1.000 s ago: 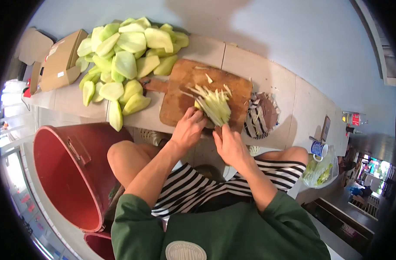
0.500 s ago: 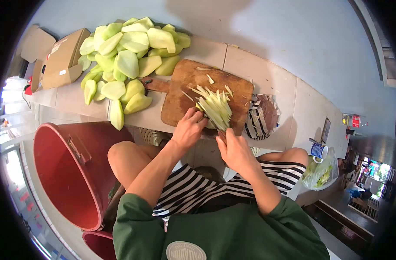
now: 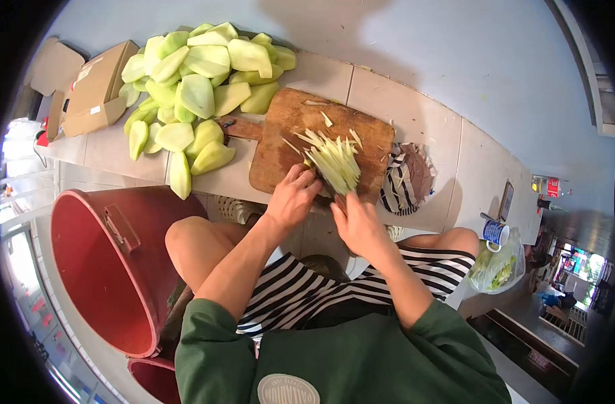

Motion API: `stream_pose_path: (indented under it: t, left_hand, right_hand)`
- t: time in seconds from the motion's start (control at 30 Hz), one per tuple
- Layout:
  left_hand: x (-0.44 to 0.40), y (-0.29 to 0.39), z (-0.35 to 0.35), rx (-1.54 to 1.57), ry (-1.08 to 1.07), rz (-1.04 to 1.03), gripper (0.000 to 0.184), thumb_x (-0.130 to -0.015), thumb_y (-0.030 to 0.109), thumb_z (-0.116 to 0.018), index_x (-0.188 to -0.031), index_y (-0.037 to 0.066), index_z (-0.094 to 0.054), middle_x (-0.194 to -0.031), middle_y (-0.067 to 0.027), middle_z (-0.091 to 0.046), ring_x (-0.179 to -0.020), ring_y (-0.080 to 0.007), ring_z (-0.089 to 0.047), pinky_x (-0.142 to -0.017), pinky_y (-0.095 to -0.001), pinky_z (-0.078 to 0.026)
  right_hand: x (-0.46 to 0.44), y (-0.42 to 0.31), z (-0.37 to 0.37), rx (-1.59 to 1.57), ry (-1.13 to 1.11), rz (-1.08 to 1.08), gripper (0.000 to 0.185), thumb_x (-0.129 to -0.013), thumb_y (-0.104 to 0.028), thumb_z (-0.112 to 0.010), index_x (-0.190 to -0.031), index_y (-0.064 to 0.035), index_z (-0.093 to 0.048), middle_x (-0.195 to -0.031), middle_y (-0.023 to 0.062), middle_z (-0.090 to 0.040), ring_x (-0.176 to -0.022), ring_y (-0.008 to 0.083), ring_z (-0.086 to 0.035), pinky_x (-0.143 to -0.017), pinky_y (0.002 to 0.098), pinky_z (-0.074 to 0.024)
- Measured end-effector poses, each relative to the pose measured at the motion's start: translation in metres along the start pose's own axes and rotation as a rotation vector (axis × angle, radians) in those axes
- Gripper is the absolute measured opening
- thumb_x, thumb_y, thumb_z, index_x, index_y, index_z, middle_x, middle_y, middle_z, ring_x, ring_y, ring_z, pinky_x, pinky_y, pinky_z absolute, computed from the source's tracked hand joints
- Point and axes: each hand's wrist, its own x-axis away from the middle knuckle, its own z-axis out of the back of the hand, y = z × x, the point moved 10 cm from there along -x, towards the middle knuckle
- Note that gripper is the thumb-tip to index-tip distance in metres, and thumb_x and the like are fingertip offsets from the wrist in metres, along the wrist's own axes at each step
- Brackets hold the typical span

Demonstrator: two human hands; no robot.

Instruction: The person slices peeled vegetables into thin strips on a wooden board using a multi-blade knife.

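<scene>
The left hand [image 3: 294, 194] is pinching a pale-green piece [image 3: 308, 163] on the brown wooden cutting board [image 3: 277, 145], seemingly steadying it; the right hand [image 3: 361, 227] is clenching a mostly hidden knife [image 3: 339, 200] beside slender pale-green strips [image 3: 336, 159], now sitting nearer the left than half a second earlier.

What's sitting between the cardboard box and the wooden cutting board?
A heap of pale green slices lies between the cardboard box and the cutting board, as the head view shows.

Pale blue wall [image 3: 455, 60] behind a pinkish tiled counter [image 3: 321, 74], bright daylight at left.
</scene>
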Motion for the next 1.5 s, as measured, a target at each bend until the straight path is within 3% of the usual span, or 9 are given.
stream_pose_path:
  t: [0.1,0.17,0.23,0.3,0.37,0.53,0.77,0.97,1.5]
  left_hand:
    - [-0.003,-0.006,-0.001,0.019,-0.047,0.019,0.023,-0.076,0.008,-0.062,-0.097,0.004,-0.069,-0.105,-0.0101,-0.062,-0.111,-0.0326,-0.056,-0.096,-0.0384,-0.052]
    - [-0.001,-0.002,0.005,0.059,-0.006,0.029,0.031,-0.070,0.000,-0.065,-0.100,0.002,-0.071,-0.109,-0.0139,-0.065,-0.106,-0.0350,-0.059,-0.093,-0.0419,-0.053]
    - [-0.003,-0.003,0.007,0.059,0.000,0.025,0.031,-0.069,-0.001,-0.066,-0.099,0.001,-0.071,-0.109,-0.0138,-0.065,-0.105,-0.0349,-0.059,-0.092,-0.0419,-0.053]
    - [0.000,-0.006,0.005,0.062,0.000,0.032,0.031,-0.069,-0.001,-0.066,-0.099,0.001,-0.071,-0.109,-0.0137,-0.066,-0.104,-0.0347,-0.059,-0.092,-0.0418,-0.053]
    - [0.000,-0.007,-0.001,0.013,-0.036,0.019,0.025,-0.078,0.007,-0.061,-0.101,0.002,-0.070,-0.107,-0.0110,-0.063,-0.108,-0.0316,-0.057,-0.095,-0.0386,-0.053]
    - [0.001,-0.008,-0.003,0.033,-0.027,0.007,0.025,-0.078,0.007,-0.061,-0.101,0.002,-0.070,-0.106,-0.0100,-0.064,-0.109,-0.0307,-0.057,-0.094,-0.0381,-0.053]
    - [0.001,-0.009,0.001,0.028,-0.009,-0.013,0.021,-0.078,0.009,-0.061,-0.097,0.002,-0.068,-0.101,-0.0092,-0.062,-0.106,-0.0303,-0.057,-0.092,-0.0374,-0.053]
    - [0.001,-0.010,0.003,0.068,0.004,-0.007,0.019,-0.078,0.007,-0.060,-0.095,0.003,-0.068,-0.100,-0.0088,-0.061,-0.106,-0.0304,-0.057,-0.089,-0.0383,-0.054]
    - [0.002,-0.014,0.001,0.067,0.006,0.011,0.024,-0.074,0.003,-0.063,-0.097,0.002,-0.068,-0.104,-0.0104,-0.062,-0.108,-0.0332,-0.055,-0.093,-0.0393,-0.052]
  right_hand:
    - [-0.011,-0.003,-0.005,0.009,-0.003,-0.026,0.028,-0.101,-0.022,-0.062,-0.099,0.0041,-0.053,-0.076,0.0335,-0.065,-0.076,0.0563,-0.063,-0.067,0.0621,-0.0496]
    - [-0.005,0.000,-0.007,-0.033,-0.017,-0.048,0.028,-0.101,-0.023,-0.061,-0.098,0.0043,-0.053,-0.076,0.0334,-0.064,-0.076,0.0563,-0.063,-0.067,0.0623,-0.0496]
    - [-0.009,-0.002,-0.007,0.008,0.000,0.032,0.032,-0.102,-0.024,-0.059,-0.095,0.0060,-0.051,-0.066,0.0341,-0.061,-0.070,0.0558,-0.064,-0.061,0.0597,-0.0521]
    - [-0.010,0.000,-0.007,0.006,0.000,0.048,0.032,-0.102,-0.024,-0.058,-0.094,0.0061,-0.051,-0.066,0.0342,-0.061,-0.070,0.0554,-0.064,-0.061,0.0597,-0.0522]
    - [-0.007,-0.003,-0.001,0.007,0.000,0.064,0.032,-0.103,-0.024,-0.058,-0.094,0.0063,-0.051,-0.066,0.0343,-0.061,-0.070,0.0549,-0.064,-0.061,0.0597,-0.0522]
    - [0.013,-0.021,0.023,-0.010,-0.092,-0.030,0.032,-0.102,-0.024,-0.059,-0.094,0.0061,-0.051,-0.066,0.0343,-0.061,-0.071,0.0543,-0.064,-0.061,0.0592,-0.0522]
    - [-0.005,-0.004,-0.006,0.002,0.011,0.049,0.031,-0.102,-0.023,-0.059,-0.095,0.0060,-0.051,-0.066,0.0344,-0.061,-0.071,0.0545,-0.065,-0.059,0.0591,-0.0519]
    - [0.011,-0.025,0.021,-0.015,-0.047,0.022,0.031,-0.102,-0.024,-0.060,-0.095,0.0052,-0.051,-0.065,0.0340,-0.061,-0.069,0.0544,-0.064,-0.058,0.0594,-0.0510]
    - [-0.006,-0.005,-0.008,-0.018,0.017,0.042,0.031,-0.102,-0.023,-0.060,-0.093,0.0060,-0.052,-0.066,0.0336,-0.061,-0.070,0.0547,-0.064,-0.063,0.0599,-0.0521]
